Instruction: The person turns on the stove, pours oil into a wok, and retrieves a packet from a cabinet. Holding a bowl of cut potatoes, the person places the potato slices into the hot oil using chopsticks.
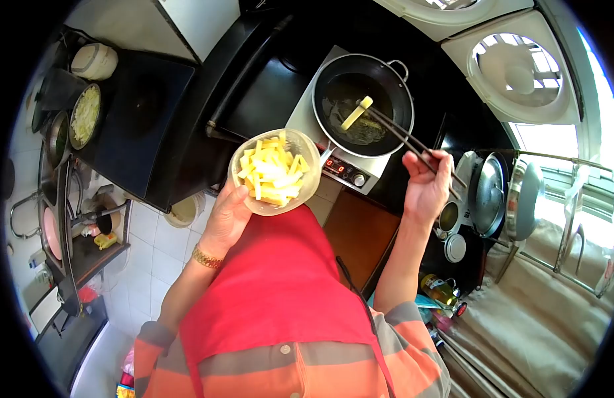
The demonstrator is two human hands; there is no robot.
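My left hand (229, 215) grips the rim of a translucent bowl (309, 182) full of pale yellow potato sticks (270, 169), just in front of the cooker. In my right hand (426, 186) is a pair of dark chopsticks (406, 138). Their tips pinch one potato stick (355, 114) above the oil in a black frying pan (332, 74). The pan rests on an induction cooker (342, 174) with a lit red display. Something small and yellowish lies in the oil under the chopsticks; I cannot make out what.
At right, pot lids (491, 192) stand in a rack beside an oil bottle (440, 290). A bowl of chopped pale vegetable (86, 116) sits at far left, above the sink side. The pan's handle (327, 154) points toward me. A bin (185, 211) stands below.
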